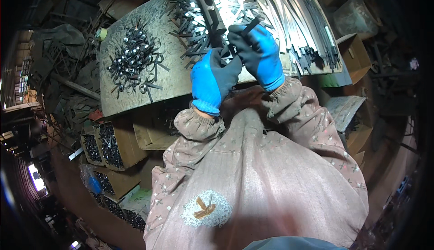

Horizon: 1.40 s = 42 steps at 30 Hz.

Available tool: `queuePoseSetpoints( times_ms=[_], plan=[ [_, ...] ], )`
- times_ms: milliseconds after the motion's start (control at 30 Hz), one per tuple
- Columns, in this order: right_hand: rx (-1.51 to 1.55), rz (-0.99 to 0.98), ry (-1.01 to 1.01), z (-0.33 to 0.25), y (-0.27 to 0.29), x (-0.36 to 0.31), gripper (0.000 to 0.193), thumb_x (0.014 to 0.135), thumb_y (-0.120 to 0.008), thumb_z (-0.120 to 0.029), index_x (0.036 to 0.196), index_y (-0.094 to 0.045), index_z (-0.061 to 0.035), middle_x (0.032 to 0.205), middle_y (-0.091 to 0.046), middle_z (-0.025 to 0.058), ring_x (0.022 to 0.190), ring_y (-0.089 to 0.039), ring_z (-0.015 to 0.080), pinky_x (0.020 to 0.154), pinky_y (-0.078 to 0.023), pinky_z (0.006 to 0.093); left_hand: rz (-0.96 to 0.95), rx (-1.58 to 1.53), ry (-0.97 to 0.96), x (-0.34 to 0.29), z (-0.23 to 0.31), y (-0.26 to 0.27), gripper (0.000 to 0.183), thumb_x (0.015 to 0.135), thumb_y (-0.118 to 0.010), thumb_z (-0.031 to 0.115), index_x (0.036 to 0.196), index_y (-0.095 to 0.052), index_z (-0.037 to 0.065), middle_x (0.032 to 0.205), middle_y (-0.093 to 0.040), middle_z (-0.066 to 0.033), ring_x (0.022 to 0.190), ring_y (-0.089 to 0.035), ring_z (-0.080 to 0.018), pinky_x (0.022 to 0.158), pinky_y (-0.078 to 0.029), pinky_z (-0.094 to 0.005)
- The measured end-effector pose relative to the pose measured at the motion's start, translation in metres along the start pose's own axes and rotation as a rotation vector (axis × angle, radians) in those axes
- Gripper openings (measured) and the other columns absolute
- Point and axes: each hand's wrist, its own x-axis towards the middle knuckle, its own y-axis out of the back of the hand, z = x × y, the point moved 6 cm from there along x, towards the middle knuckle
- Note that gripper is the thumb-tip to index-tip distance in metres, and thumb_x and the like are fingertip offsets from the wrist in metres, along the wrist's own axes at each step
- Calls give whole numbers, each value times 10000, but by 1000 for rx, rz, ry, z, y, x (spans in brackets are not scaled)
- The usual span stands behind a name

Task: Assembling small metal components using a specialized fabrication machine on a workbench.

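Note:
Both of my hands wear blue gloves with dark grey palms and fingers. My right hand [258, 53] is closed around a dark flat metal strip [253, 24], one end of which juts out above the fingers. Beside it, my left hand [214, 76] has its fingers bent together at the foot of a dark metal bar fixture [207, 6]. What the left fingers grip, if anything, is hidden. Short flat strips [194, 33] lie heaped around the fixture. Long straight strips [289, 23] are laid side by side to the right of my hands.
A pile of curled, looped strips [135, 53] sits on the left of the worktable [110, 100]. Below its front edge stand cardboard boxes [129, 143] filled with dark metal pieces. Another open carton [356, 53] is at the right. Scrap [63, 46] lies beyond the left edge.

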Motion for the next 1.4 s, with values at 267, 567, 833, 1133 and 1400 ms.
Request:
queuePoseSetpoints(
  times_ms=[267,567,833,1133,1400],
  plan=[
    [-430,-89,364,-27,-12,-9,295,816,-741,-43,1102,-670,-42,990,-627,103,809,-629,249,694,-513,340,-49,316,41,-10,-1,14,433,794,-698,443,936,-718,34,834,-711,-204,815,-700,-374,714,-538,-442],
    [-791,-120,731,-38,-15,-21,420,767,-732,-2,1167,-663,-110,991,-637,118,896,-615,319,750,-505,411,-152,482,-4,-16,8,13,492,800,-676,526,888,-711,43,825,-693,-221,787,-692,-382,670,-530,-465],
    [-910,-105,820,-36,-1,-23,436,801,-745,-49,1213,-652,-152,1002,-649,98,895,-631,313,733,-525,410,-226,602,1,-14,12,15,541,786,-661,575,919,-724,54,863,-707,-210,821,-694,-389,720,-543,-461],
    [-1025,-154,830,-47,-3,-16,486,824,-685,-76,1299,-629,-162,1040,-682,61,806,-645,273,666,-531,384,-378,727,59,-7,16,11,559,791,-620,587,967,-746,72,885,-725,-182,836,-707,-367,753,-551,-446],
    [-1199,-304,753,-59,-13,-19,555,753,-675,-78,1302,-601,-113,923,-657,58,706,-645,232,567,-515,371,-447,771,39,-4,13,13,555,801,-644,573,921,-734,39,860,-696,-229,774,-684,-388,693,-541,-431]
  ],
)
